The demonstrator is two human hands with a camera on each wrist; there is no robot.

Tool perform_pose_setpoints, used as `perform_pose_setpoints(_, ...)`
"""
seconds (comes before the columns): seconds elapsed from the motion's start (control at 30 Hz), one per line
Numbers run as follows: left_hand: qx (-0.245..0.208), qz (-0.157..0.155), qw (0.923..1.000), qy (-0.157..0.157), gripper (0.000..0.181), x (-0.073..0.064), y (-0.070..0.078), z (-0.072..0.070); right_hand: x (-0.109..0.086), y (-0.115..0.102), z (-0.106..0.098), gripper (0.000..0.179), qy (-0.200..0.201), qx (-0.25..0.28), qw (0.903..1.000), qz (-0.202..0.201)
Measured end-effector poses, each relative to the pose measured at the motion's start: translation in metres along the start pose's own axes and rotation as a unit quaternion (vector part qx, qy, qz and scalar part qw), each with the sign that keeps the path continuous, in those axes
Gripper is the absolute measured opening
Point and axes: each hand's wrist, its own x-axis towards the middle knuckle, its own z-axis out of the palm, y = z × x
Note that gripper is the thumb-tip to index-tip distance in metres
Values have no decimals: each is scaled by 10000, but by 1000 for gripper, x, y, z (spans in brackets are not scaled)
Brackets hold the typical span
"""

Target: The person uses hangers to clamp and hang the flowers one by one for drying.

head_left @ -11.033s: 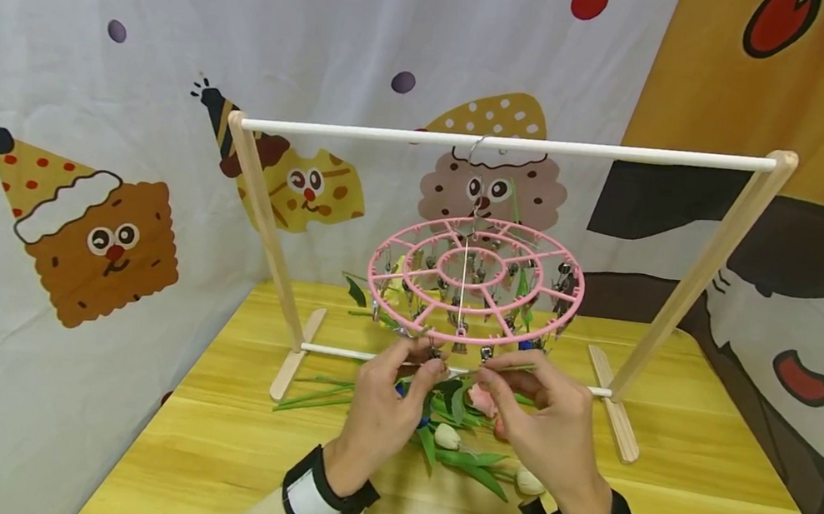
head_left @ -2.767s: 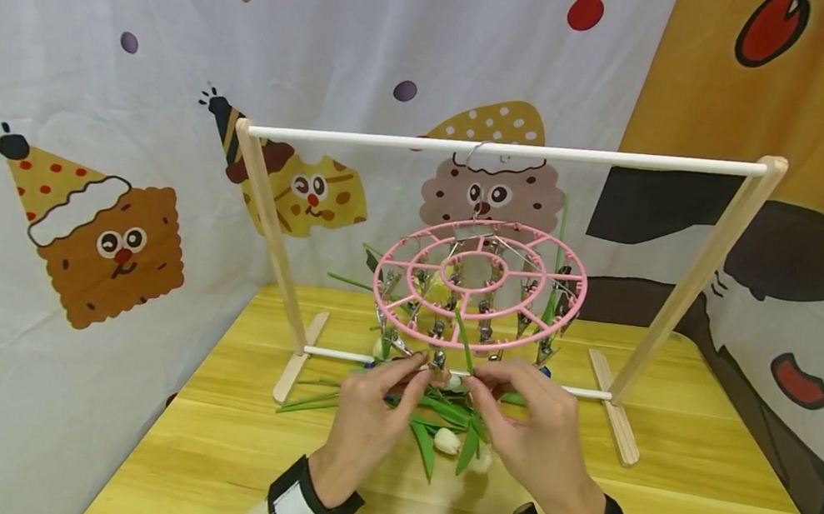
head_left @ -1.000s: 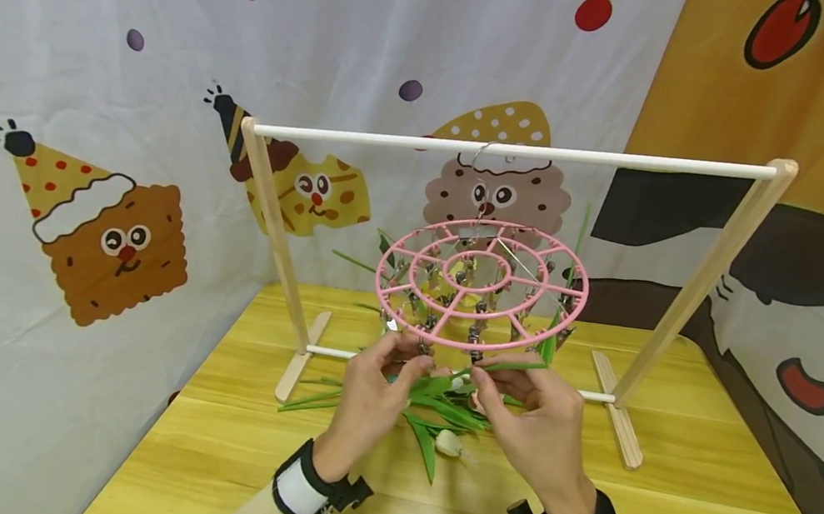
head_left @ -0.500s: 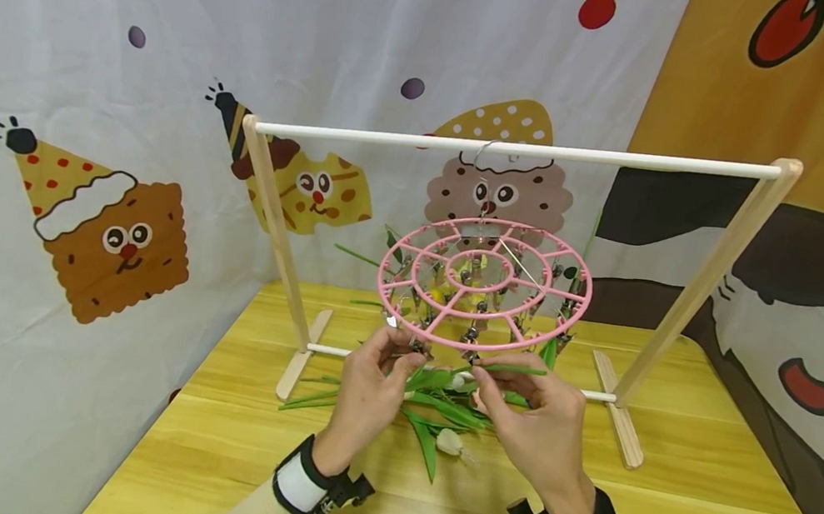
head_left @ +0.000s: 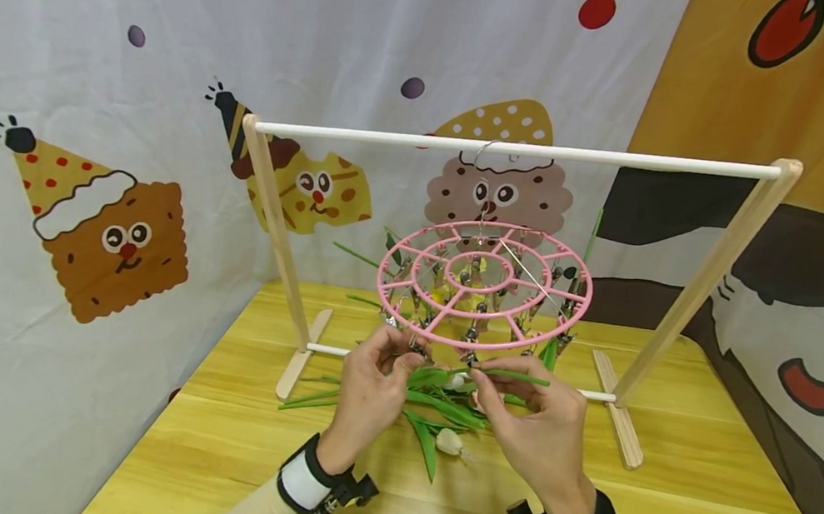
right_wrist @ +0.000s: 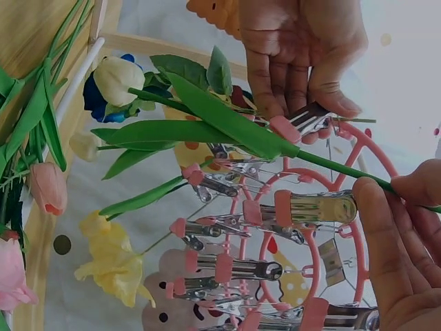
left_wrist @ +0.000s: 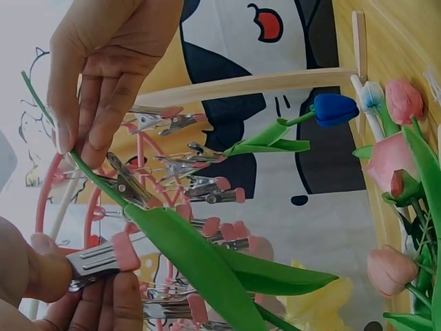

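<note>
My left hand (head_left: 375,379) pinches a metal clip (left_wrist: 100,262) with pink tips, one of several hanging from the round pink hanger (head_left: 478,344). My right hand (head_left: 541,421) holds the green stem (right_wrist: 337,165) of a white tulip (right_wrist: 118,81) between thumb and fingers, close beside the clip. Broad green leaves (left_wrist: 186,255) on this stem reach across below the clips. A blue tulip (left_wrist: 335,111) and a yellow flower (right_wrist: 110,258) hang from other clips. In the head view, the hands partly hide the flowers behind them.
The hanger hooks over the white top rod (head_left: 364,136) of a wooden stand (head_left: 712,272). Loose flowers with long stems lie on the table (head_left: 211,445), among them a white tulip (head_left: 449,442) and a pink tulip (right_wrist: 48,187). A printed curtain (head_left: 57,337) stands behind.
Since 2.8 seconds ago the stem in my right hand has tipped from upright to nearly level. The pink hanger has turned a little. Over the last half second the hands have barely moved.
</note>
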Motion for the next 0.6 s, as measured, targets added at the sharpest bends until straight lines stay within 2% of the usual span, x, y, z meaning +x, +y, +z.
perform_pose_setpoints(0.23,-79,255,9995,149,6,1,0,1,0,-3,0,34,24,78,9999,-90)
perform_pose_setpoints(0.37,-237,304,9991,180,7,1,1,2,0,-4,1,36,37,114,9996,-246)
perform_pose_setpoints(0.6,-492,242,9984,124,6,0,0,6,-1,-4,1,38,-64,92,9998,-188)
